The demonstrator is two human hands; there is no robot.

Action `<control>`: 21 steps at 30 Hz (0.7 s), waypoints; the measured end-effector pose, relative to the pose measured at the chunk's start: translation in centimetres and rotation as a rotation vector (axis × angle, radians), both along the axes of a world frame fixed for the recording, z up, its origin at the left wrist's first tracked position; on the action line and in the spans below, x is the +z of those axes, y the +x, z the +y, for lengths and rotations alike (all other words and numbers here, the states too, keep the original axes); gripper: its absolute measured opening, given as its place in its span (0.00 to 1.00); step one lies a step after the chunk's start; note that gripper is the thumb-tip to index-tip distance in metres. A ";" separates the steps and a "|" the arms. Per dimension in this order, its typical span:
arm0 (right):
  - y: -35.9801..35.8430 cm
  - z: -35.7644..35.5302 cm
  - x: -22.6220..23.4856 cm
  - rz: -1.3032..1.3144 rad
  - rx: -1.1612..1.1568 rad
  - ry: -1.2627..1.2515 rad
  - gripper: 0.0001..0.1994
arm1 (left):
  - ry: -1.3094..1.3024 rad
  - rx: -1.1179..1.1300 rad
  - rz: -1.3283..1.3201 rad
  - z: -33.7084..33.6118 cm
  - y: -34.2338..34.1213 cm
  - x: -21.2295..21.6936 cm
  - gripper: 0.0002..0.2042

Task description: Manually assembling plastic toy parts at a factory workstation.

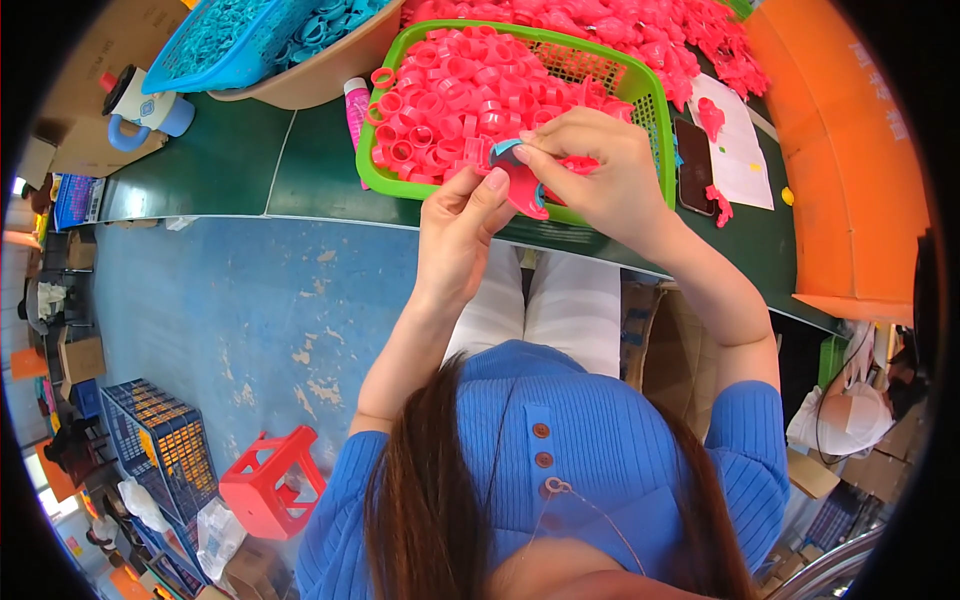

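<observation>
Over the near edge of a green basket (667,130), both hands meet at a pink plastic piece (524,192) with a dark patch near its top. My left hand (455,230) pinches it from the left between thumb and fingers. Against its upper edge, my right hand (595,165) pinches a small blue plastic piece (504,147). A bit of blue also shows at the pink piece's right side; whether it is the same part I cannot tell. Several pink plastic rings (440,95) fill the basket just beyond my fingers.
Blue parts fill a blue basket (255,65) and a tan basin (330,75) at back left. A pink heap (620,40) lies behind the green basket. A phone (695,165), white paper (745,160) and orange box (850,150) stand right; a mug (140,110) sits left.
</observation>
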State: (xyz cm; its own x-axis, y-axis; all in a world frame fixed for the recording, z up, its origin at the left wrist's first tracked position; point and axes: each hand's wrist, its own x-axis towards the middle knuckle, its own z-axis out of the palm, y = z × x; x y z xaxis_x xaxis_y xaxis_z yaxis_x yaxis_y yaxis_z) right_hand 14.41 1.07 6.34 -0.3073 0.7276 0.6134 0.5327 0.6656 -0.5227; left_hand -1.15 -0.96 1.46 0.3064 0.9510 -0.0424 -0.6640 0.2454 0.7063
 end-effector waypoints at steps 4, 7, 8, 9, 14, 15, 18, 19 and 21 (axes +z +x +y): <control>0.2 -0.2 0.2 0.067 -0.019 -0.165 0.04 | 0.034 0.003 0.079 -0.2 0.2 0.0 0.06; 0.4 -0.3 -0.1 -0.048 -0.016 0.030 0.04 | 0.002 0.011 0.076 -0.2 0.3 0.0 0.06; 0.6 -0.2 -0.1 -0.050 0.001 0.032 0.04 | 0.002 0.009 0.078 -0.3 0.3 0.1 0.06; 0.7 -0.1 0.0 -0.052 0.019 0.035 0.04 | 0.020 0.008 0.093 -0.3 0.3 0.2 0.06; 1.1 -0.2 0.3 0.126 0.033 -0.272 0.05 | 0.046 -0.025 0.112 -0.3 0.3 -0.1 0.07; 1.1 -0.3 0.1 0.096 0.038 -0.208 0.05 | 0.040 -0.017 0.112 -0.4 0.3 0.1 0.07; 0.6 -0.9 -0.2 -0.111 -0.053 0.108 0.05 | 0.034 0.001 0.118 -0.6 0.6 0.3 0.07; 0.8 -0.8 -0.2 -0.111 -0.056 0.108 0.05 | 0.034 0.014 0.124 -0.6 0.7 0.4 0.08; 1.2 -0.4 -0.3 -0.084 -0.008 0.086 0.05 | 0.055 -0.007 0.141 -0.5 0.4 -0.2 0.08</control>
State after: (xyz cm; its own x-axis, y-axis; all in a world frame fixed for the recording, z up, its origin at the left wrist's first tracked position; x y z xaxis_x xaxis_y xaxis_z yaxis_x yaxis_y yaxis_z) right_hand 15.62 0.65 6.03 -0.3548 0.6759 0.6459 0.5774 0.7018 -0.4172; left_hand -0.79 -1.44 1.28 0.3072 0.9511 -0.0336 -0.5556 0.2079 0.8051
